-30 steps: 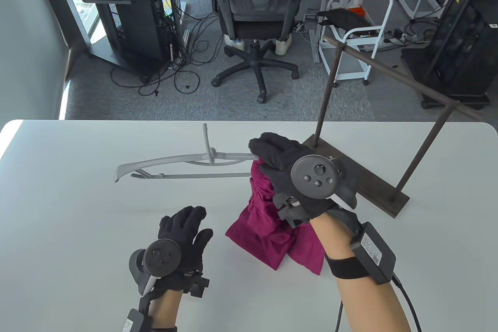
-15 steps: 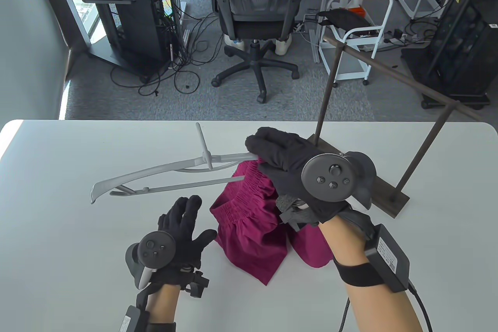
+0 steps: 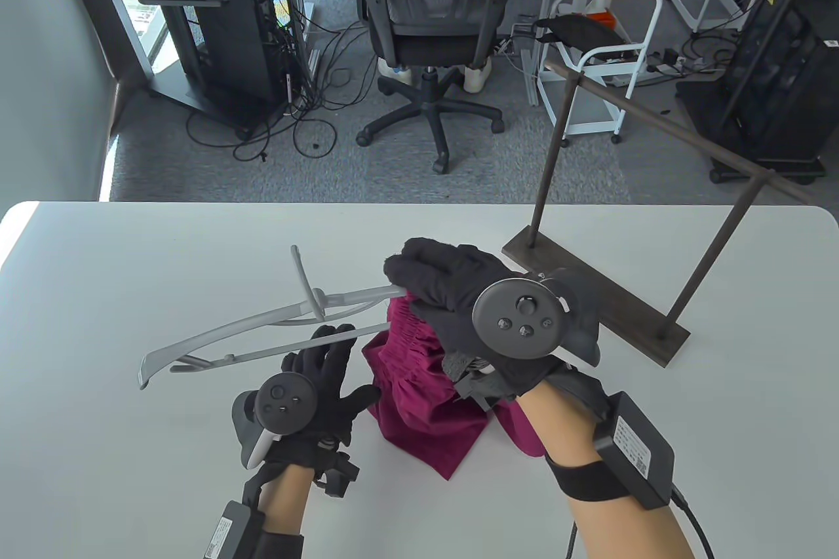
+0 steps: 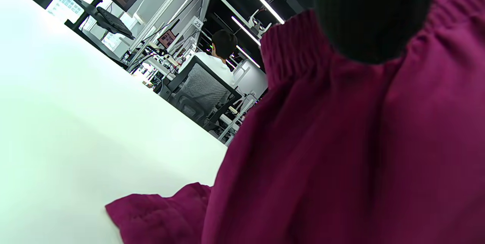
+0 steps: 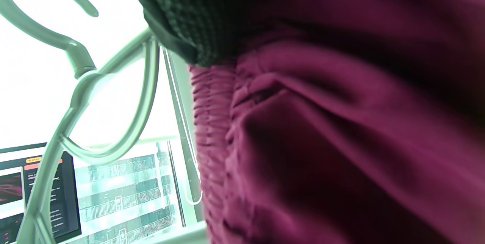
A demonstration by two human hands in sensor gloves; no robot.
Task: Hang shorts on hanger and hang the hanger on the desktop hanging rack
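Daylight pours in from the window at the far left, and the white desk (image 3: pixel 131 297) glares near its left corner. The table view is sharp, with edges bowed. Both wrist views are soft up close: the magenta shorts (image 5: pixel 341 122) blur, and the backlit hanger (image 5: pixel 94 85) washes out pale green.

Magenta shorts (image 3: pixel 426 402), grey hanger (image 3: pixel 249 329), dark brown rack (image 3: pixel 590 297), white table (image 3: pixel 131 454).

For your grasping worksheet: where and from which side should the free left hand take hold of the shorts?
Probably the elastic waistband of the shorts, reached from the left. The right hand holds them and the hanger on the right, and the gathered band stands raised, facing the left hand.
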